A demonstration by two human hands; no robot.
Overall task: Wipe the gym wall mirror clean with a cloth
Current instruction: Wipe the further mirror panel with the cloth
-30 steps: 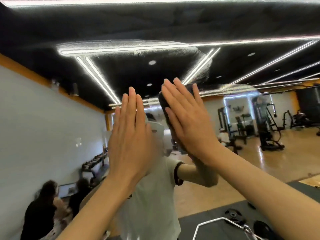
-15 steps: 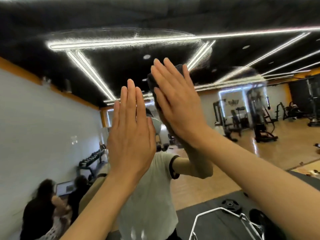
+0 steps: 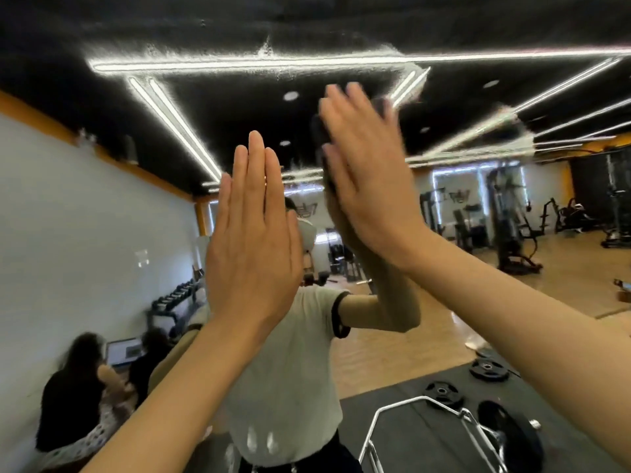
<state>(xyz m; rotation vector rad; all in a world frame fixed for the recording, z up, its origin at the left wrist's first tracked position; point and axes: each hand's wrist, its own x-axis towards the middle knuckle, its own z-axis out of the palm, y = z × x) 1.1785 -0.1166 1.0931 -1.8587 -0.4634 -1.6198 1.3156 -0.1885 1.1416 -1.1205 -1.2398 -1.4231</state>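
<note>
Wiping under way: flat right hand (image 3: 368,186) presses the dark cloth (image 3: 319,134) on the mirror (image 3: 239,107); left hand (image 3: 252,240) flat, released; hazy smears, apparently residue, remain above.

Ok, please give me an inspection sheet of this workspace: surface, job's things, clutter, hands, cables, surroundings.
Surface: mirror, smeared hazy streaks across its upper part.
Job's things: dark cloth, pressed on the mirror under the right hand, mostly hidden.
Clutter: nothing seen on the mirror.
Hands: left hand flat, fingers straight, holds nothing; right hand flat on the cloth, blurred.
Cables: nothing seen.
Surroundings, reflected: weight plates and a metal frame on a dark mat, gym machines, seated people at lower left.
</note>
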